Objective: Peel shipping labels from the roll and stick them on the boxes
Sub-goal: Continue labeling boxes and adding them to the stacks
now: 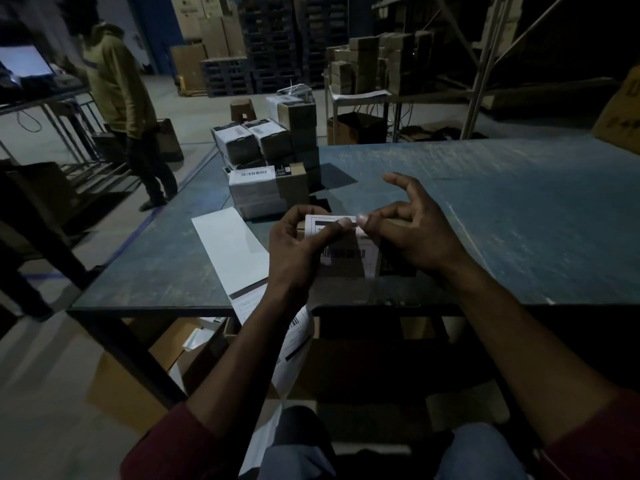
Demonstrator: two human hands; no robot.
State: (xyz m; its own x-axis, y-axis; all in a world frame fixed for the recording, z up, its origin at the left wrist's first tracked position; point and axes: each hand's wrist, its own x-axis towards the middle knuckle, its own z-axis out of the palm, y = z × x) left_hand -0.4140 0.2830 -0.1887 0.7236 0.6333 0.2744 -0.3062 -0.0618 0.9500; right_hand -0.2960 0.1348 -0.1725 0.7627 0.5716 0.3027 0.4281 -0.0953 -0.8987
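While a good share of the work looks done, one shipping label (346, 251) is held over the near edge of the table (519, 220). It is pinched at its top edge by the left hand (298, 247), thumb on its face, and by the right hand (412, 233), thumb and forefinger closed on the same edge, the other fingers spread; the two hands are close together. Whether the label is already free of its backing cannot be told, and a small box may lie under it, though that is too dark to confirm. A strip of labels (294, 327) hangs off the table edge beneath the left wrist, and a blank backing sheet (232, 247) lies just left of the hands. Under the table, an open carton (173, 351) with loose paper scraps in it is seen. Farther back, a stack of small boxes (266, 168) stands at the far left of the table, several with white labels showing, so those are judged finished.
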